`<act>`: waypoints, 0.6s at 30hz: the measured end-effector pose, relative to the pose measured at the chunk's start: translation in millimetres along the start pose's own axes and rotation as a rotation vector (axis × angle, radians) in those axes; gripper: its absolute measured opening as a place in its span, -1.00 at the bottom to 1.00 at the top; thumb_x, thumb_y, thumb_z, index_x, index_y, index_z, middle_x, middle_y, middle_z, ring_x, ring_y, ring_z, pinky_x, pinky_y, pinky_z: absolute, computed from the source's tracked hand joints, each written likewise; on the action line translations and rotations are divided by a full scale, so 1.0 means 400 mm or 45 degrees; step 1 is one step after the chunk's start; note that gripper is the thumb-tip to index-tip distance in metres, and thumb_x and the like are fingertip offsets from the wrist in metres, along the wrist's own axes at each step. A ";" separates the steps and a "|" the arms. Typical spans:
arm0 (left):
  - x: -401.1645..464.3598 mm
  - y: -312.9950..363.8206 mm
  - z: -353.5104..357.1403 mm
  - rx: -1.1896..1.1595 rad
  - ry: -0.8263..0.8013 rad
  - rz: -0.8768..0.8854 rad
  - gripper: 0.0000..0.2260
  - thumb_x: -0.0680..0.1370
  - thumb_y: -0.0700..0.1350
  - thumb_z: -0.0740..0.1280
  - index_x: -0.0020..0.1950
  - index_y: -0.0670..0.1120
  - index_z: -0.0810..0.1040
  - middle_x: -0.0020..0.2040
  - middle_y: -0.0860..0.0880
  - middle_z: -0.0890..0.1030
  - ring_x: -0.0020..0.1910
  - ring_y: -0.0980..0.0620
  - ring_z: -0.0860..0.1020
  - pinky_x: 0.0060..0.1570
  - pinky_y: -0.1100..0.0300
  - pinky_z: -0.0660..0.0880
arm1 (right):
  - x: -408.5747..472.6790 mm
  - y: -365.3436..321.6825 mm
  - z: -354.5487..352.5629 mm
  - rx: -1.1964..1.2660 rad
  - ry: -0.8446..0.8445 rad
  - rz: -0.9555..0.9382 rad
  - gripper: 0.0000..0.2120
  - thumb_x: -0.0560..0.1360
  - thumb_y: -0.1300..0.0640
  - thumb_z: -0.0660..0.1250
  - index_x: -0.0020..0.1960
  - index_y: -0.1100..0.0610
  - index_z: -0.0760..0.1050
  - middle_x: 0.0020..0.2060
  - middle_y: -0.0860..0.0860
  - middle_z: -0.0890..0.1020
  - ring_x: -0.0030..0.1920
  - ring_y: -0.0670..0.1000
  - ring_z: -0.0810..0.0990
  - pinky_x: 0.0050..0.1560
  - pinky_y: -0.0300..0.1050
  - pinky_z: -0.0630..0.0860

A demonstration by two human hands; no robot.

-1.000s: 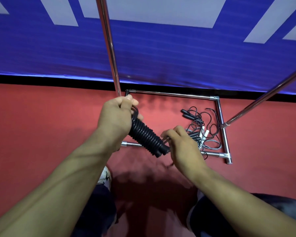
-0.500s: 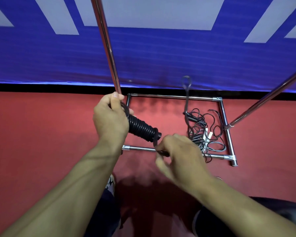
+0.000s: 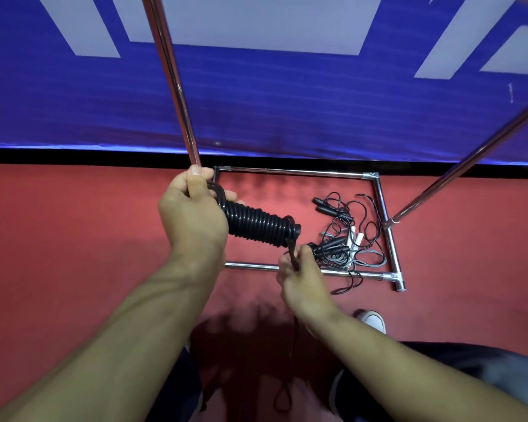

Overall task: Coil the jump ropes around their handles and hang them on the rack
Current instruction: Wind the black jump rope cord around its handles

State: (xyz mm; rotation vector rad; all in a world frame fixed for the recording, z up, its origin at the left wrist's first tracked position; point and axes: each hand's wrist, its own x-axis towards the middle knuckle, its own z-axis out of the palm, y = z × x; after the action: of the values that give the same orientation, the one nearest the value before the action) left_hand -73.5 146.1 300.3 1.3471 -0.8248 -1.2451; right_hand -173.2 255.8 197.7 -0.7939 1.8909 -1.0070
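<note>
Since half second ago, right hand (image 3: 302,278) dropped lower, pulling rope tail (image 3: 292,254) down. Left hand (image 3: 192,217) grips coiled jump rope (image 3: 256,225) mid-air before rack (image 3: 387,236). Winding nearly finished; next I think: tuck tail, hang. More ropes (image 3: 348,239) lie on floor.

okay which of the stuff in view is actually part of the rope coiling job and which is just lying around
Part of the job:
coiled black rope, held by left hand
its loose tail, pinched by right hand
tangled ropes on the floor
chrome rack

Just there:
blue banner
white shoe
</note>
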 end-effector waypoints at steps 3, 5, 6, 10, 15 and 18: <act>0.025 0.009 -0.016 -0.037 0.100 -0.054 -0.74 0.71 -0.05 0.14 -0.10 -0.06 0.51 -0.54 0.04 0.54 -0.56 0.04 0.55 -0.51 0.20 0.52 | -0.022 -0.033 -0.022 -0.244 0.023 -0.329 -0.87 0.60 0.10 0.26 0.11 0.02 0.35 -0.32 -0.13 0.53 -0.30 -0.16 0.45 -0.18 -0.22 0.37; 0.039 0.012 -0.024 -0.085 0.162 -0.101 -0.74 0.71 -0.05 0.14 -0.10 -0.07 0.51 -0.55 0.05 0.53 -0.57 0.05 0.54 -0.50 0.21 0.52 | -0.045 -0.051 -0.022 -0.385 -0.034 -0.498 -0.62 0.59 -0.18 0.14 0.25 0.04 0.44 -0.13 -0.15 0.56 -0.09 -0.14 0.52 0.00 -0.22 0.40; 0.043 0.013 -0.027 -0.113 0.180 -0.126 -0.74 0.71 -0.05 0.14 -0.11 -0.07 0.50 -0.56 0.05 0.52 -0.57 0.05 0.54 -0.50 0.22 0.52 | -0.060 -0.058 -0.018 -0.462 -0.082 -0.570 -0.49 0.59 -0.27 0.02 0.30 0.04 0.45 -0.05 -0.13 0.51 0.01 -0.06 0.48 0.09 -0.13 0.38; 0.045 0.010 -0.028 -0.130 0.182 -0.173 -0.74 0.72 -0.05 0.12 -0.10 -0.07 0.49 -0.56 0.05 0.52 -0.59 0.05 0.52 -0.53 0.24 0.49 | -0.074 -0.050 -0.006 -0.704 -0.235 -0.641 -0.35 0.60 -0.29 -0.18 0.34 0.08 0.45 -0.09 -0.15 0.25 -0.03 -0.03 0.28 0.13 -0.04 0.30; 0.012 -0.006 -0.013 -0.095 0.090 -0.203 -0.74 0.72 -0.05 0.13 -0.09 -0.07 0.50 -0.55 0.04 0.52 -0.58 0.06 0.52 -0.51 0.22 0.51 | -0.025 -0.042 -0.018 -0.551 -0.196 -0.471 -0.74 0.65 0.04 0.20 -0.03 0.16 0.58 -0.14 -0.03 0.43 -0.13 0.00 0.48 -0.07 -0.10 0.45; -0.001 -0.009 0.000 -0.120 0.050 -0.222 -0.73 0.72 -0.04 0.13 -0.11 -0.06 0.50 -0.54 0.05 0.52 -0.55 0.01 0.53 -0.43 0.14 0.55 | -0.021 -0.057 -0.011 0.189 -0.274 0.150 -0.76 0.69 0.12 0.12 -0.06 0.12 0.51 -0.25 0.03 0.51 -0.50 -0.02 0.50 -0.58 -0.27 0.28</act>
State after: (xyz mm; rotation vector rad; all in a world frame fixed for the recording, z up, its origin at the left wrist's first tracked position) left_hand -74.2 147.2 297.0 1.3850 -0.6234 -1.3713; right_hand -170.0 253.2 221.9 -0.6682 1.6400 -0.9375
